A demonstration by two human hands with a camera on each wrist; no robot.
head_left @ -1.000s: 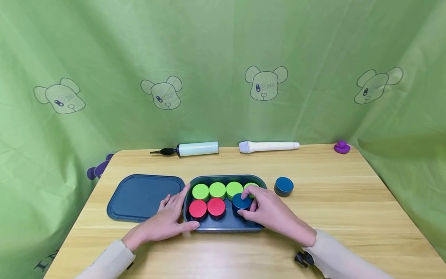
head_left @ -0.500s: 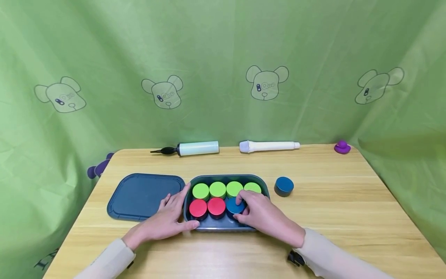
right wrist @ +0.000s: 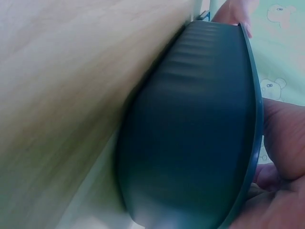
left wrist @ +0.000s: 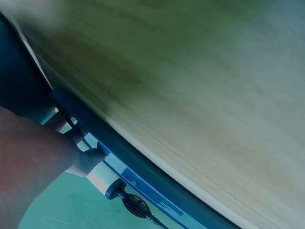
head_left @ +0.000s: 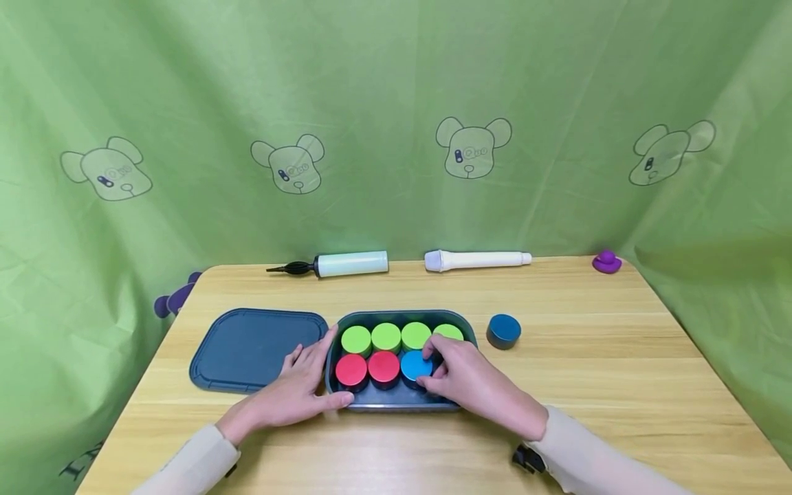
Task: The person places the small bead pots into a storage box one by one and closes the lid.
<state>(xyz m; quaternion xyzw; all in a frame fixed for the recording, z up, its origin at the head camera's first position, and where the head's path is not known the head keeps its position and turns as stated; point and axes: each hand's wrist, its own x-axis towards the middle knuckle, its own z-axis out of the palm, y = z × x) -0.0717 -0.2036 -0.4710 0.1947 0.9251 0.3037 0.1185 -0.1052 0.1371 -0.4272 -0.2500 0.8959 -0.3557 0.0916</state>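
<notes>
A dark blue rectangular box [head_left: 396, 399] stands on the table in the head view. Inside it, several green-topped round pots [head_left: 386, 337] form the back row, with two red-topped round pots [head_left: 351, 371] in front at the left. Beside them sits a blue-topped round pot [head_left: 413, 364]; my right hand [head_left: 473, 375] has its thumb and fingertips around its right edge. My left hand [head_left: 297, 392] rests with spread fingers against the box's left end. Another blue round pot [head_left: 504, 331] is on the table to the right. The right wrist view shows mainly the box's outer wall [right wrist: 190, 119].
A dark blue lid [head_left: 256, 350] lies flat left of the box. Along the back edge lie a hand pump [head_left: 353, 264] and a white microphone-shaped stick [head_left: 479, 259]. A purple duck-shaped toy [head_left: 607, 261] is at the back right corner. Green printed cloth [head_left: 383, 206] hangs behind.
My right hand has moved the blue-topped pot leftward, up beside the red-topped ones, then its fingers have shifted slightly right on the pot. My left hand has stayed in place.
</notes>
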